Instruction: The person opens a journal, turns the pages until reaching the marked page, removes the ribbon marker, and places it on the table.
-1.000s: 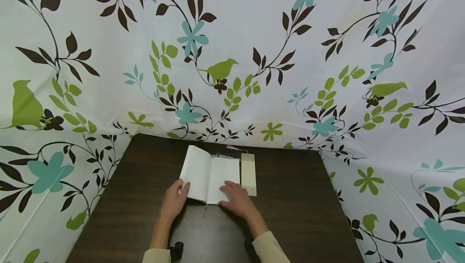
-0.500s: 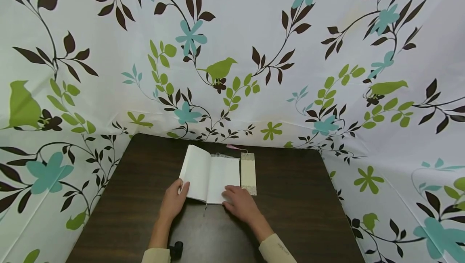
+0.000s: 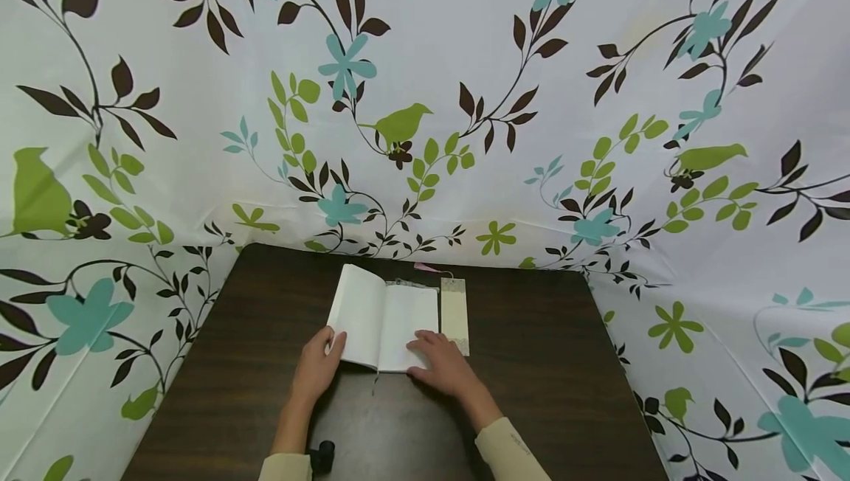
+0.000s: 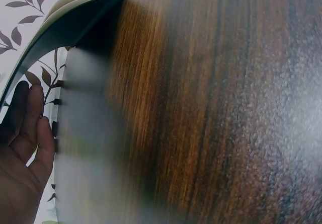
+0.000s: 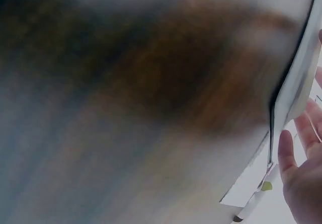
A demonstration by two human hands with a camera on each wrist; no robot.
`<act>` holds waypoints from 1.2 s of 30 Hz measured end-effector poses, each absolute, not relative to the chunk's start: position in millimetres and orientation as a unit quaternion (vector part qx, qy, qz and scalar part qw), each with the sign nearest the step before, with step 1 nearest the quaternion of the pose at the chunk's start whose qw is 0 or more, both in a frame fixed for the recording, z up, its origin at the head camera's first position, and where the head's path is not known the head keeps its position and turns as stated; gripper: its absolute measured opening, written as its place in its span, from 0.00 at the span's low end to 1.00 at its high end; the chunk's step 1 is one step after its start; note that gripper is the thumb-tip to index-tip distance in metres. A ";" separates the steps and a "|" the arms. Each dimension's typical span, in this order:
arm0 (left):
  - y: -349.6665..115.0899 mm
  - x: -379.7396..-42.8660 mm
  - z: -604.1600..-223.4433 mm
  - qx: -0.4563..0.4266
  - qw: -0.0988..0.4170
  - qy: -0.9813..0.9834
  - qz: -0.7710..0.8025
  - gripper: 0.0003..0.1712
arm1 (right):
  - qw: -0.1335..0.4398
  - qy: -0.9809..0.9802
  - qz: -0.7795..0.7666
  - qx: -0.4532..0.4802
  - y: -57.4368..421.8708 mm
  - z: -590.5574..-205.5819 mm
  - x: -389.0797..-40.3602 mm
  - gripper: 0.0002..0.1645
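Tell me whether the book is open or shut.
Open: the book shows white pages on both sides of its fold, and the left hand holds its left edge.

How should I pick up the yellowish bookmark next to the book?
I'd pinch the bookmark by its long right edge, coming from the right. It looks thin and flat on the table, its left edge is close beside the book, and the pink tassel lies beyond its far end.

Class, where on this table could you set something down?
Bare tabletop: left of the open book and right of the bookmark. Crowded: the middle, with the left hand holding the book, the right hand at its right page, bookmark alongside.
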State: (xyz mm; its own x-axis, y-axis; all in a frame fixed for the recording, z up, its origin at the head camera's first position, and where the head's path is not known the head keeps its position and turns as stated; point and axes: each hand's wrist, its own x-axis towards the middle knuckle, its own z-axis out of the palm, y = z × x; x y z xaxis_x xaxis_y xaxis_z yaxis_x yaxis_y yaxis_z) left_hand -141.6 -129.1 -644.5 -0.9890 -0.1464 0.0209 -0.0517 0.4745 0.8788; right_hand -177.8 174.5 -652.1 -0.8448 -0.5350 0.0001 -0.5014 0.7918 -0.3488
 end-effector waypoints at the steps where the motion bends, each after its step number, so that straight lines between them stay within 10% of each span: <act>1: -129.2 -141.6 -644.0 0.058 0.047 -0.857 -0.509 0.25 | 0.053 0.944 -0.175 -0.275 174.7 -650.8 -179.4 0.27; 9: -129.4 -140.7 -643.7 0.064 0.044 -0.859 -0.506 0.24 | 0.070 0.939 -0.186 -0.280 175.9 -644.3 -181.3 0.19; 28: -125.6 -136.7 -645.1 0.046 0.076 -0.849 -0.520 0.25 | -0.121 0.918 -0.060 -0.372 180.1 -660.2 -163.5 0.06; 36: -125.0 -141.2 -641.6 0.059 0.050 -0.852 -0.518 0.25 | -0.039 0.917 -0.235 -0.320 173.6 -650.7 -167.8 0.06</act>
